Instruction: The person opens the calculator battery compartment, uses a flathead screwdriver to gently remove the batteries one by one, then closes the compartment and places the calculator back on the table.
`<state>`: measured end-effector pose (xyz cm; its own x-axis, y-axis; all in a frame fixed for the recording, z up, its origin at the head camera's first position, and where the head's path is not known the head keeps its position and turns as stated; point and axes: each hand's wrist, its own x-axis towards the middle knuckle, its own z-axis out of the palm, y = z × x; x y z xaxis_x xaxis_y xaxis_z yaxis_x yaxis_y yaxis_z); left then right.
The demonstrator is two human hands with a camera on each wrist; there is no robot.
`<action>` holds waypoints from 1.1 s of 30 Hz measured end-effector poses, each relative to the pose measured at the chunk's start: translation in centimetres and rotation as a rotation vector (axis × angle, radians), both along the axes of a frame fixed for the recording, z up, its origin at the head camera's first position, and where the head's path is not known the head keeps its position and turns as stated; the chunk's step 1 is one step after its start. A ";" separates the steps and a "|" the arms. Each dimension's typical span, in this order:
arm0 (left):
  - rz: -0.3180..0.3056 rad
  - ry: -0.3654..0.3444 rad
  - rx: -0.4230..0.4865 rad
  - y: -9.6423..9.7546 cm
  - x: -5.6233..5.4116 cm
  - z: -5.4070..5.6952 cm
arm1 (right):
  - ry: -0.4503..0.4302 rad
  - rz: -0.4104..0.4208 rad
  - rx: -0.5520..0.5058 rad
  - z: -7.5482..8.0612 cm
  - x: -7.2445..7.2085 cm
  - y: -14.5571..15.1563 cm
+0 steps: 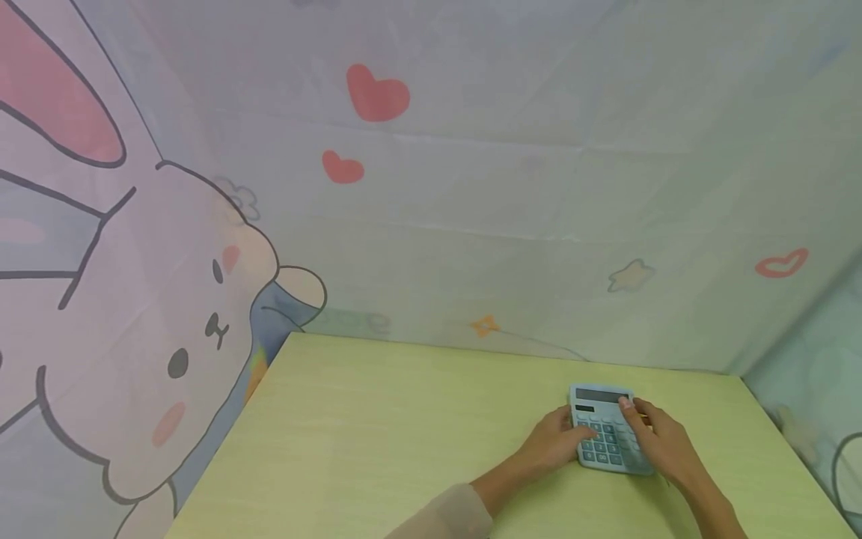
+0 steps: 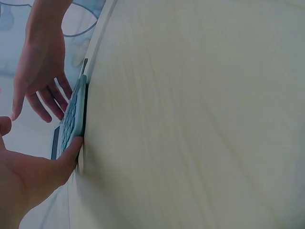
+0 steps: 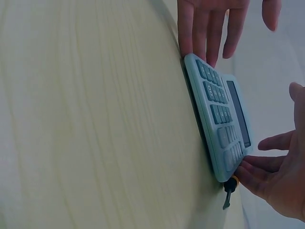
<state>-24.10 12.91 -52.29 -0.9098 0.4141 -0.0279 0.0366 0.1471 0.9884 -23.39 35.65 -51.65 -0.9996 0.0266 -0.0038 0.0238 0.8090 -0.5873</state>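
Blue calculator [image 1: 609, 443], both loosely spread hands [image 1: 551, 442] [image 1: 667, 443] touching its edges; likely a screwdriver [image 3: 230, 185] alongside.

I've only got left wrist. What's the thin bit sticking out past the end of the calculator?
Observer: Right wrist view shows it's the metal end of a small tool with an orange band on its dark handle, at the edge of the calculator by the right hand.
Operator: How's the left hand on it? Most of the fingers are cut off for me.
Observer: Also from right wrist: the left hand reaches toward the calculator's edge with four extended fingers, its thumb clear of it.
Operator: And the backdrop?
Observer: Head view has a large cartoon rabbit printed on the left of the backdrop.
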 end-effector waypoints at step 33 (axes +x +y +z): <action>0.076 0.025 0.019 -1.6 -0.5 1.3 | -0.014 -0.061 -0.690 1.1 0.3 -0.7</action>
<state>-24.56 11.30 -50.95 -0.9388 0.3444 0.0030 0.0513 0.1312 0.9900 -23.08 34.98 -50.50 -0.9962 0.0698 -0.0527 0.0685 0.2472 -0.9665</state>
